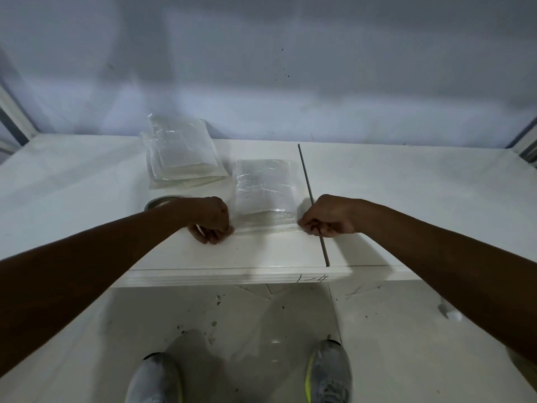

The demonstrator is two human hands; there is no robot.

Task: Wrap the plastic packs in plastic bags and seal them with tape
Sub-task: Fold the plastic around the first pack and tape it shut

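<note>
Now both hands work at the near end of 1 bagged pack (263,189), which lies flat on the white surface (87,181) close to its front edge, roughly at the middle. The left hand (210,218) sits at the pack's near left corner, its grip curled tight with fingertips pinching the end of a clear tape strip (266,229). The right hand (327,218) sits at the near right corner, its grip likewise pressed together on the strip's other end. The strip runs straight between the 2 hands, across the near edge of the bag; whether it is already stuck down cannot be told.

A thin dark seam (312,203) crosses the surface from back to front just right of the pack, and the right hand lies over it.

Farther back and to the left, a stack (181,155) of clear packs rests toward the back edge of the surface, slightly tilted and apart from the pack being handled. Just behind the left wrist, a tape roll (158,202) shows as a grey ring, mostly hidden by the forearm.

Below the front edge, 2 grey shoes (328,370) stand on a scuffed pale floor (232,315).
</note>
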